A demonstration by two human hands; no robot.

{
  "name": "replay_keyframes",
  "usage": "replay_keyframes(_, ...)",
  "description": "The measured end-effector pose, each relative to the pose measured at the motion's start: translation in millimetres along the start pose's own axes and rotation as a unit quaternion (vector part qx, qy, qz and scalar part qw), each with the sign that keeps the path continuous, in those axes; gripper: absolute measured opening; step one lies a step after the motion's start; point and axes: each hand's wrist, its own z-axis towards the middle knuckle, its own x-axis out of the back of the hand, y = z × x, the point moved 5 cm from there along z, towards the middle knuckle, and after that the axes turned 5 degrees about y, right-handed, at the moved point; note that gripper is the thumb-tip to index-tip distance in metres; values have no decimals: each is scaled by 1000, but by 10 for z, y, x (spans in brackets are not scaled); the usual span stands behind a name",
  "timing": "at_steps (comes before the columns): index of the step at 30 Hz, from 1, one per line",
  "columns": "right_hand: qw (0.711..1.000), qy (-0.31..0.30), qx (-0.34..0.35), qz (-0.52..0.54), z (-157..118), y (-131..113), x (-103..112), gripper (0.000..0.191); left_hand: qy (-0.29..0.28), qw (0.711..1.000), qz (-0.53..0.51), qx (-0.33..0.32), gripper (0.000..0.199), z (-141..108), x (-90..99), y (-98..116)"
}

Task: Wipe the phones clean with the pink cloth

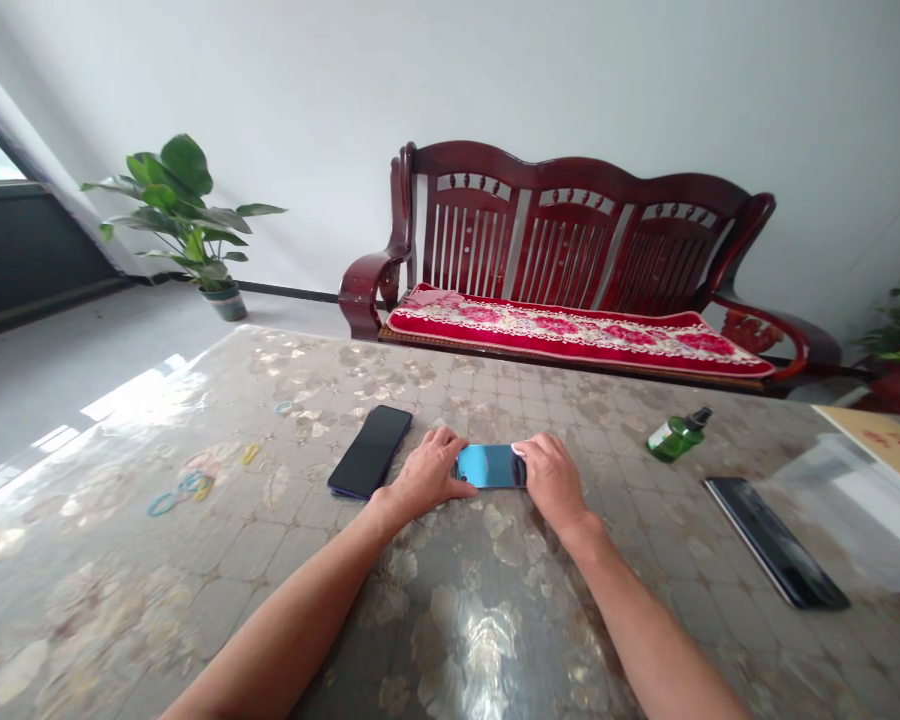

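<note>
A smartphone with a shiny, bluish reflecting face lies sideways at the middle of the table, between my two hands. My left hand grips its left end, thumb at the near edge and fingers at the far edge. At the opposite end, my right hand holds the phone, and something small and white shows by its fingertips. Just left of my left hand is a dark phone, seemingly lying on another flat dark thing.
A green spray bottle stands to the right, near another black phone and a clear plastic sheet. Colored rubber bands lie on the left. Beyond the patterned table stand a wooden bench and a potted plant.
</note>
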Motion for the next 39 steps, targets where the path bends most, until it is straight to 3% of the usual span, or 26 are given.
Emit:
replay_keyframes(3, 1000, 0, -13, -15, -35, -43, 9, 25, -1, 1000, 0, 5, 59, 5, 1, 3)
replay_keyframes(9, 998, -42, 52, 19, -92, -538, -26, 19, -4, 1000, 6, 11, 58, 2, 25, 26)
replay_keyframes(11, 998, -37, 54, 23, -114, -471, 9, 20, -6, 1000, 10, 15, 58, -1, 33, 31)
replay_keyframes(16, 1000, 6, 8, -8, -177, 41, 150, 26, -7, 1000, 15, 20, 56, 4, 40, 51)
replay_keyframes(18, 1000, 8, -4, -26, -190, 97, 167, 27, -6, 1000, 18, 22, 56, 10, 37, 59)
replay_keyframes(25, 999, -31, 36, 3, -195, -452, 72, 22, -3, 999, 25, 24, 56, 9, 32, 70)
replay_keyframes(27, 999, -31, 39, 10, -213, -440, 89, 21, -4, 999, 25, 27, 55, 7, 33, 67)
replay_keyframes(32, 1000, 0, -1, -1, -325, -7, 234, 26, -5, 999, 21, 32, 55, 12, 38, 67)
replay_keyframes(34, 1000, 4, -11, -13, -363, 63, 261, 27, -6, 999, 21, 31, 56, 16, 37, 70)
replay_keyframes(36, 1000, -1, -8, -20, -373, -15, 250, 26, -6, 999, 22, 32, 55, 17, 37, 70)
replay_keyframes(39, 1000, -20, 12, -7, -343, -329, 180, 24, -3, 999, 22, 35, 53, 15, 38, 65)
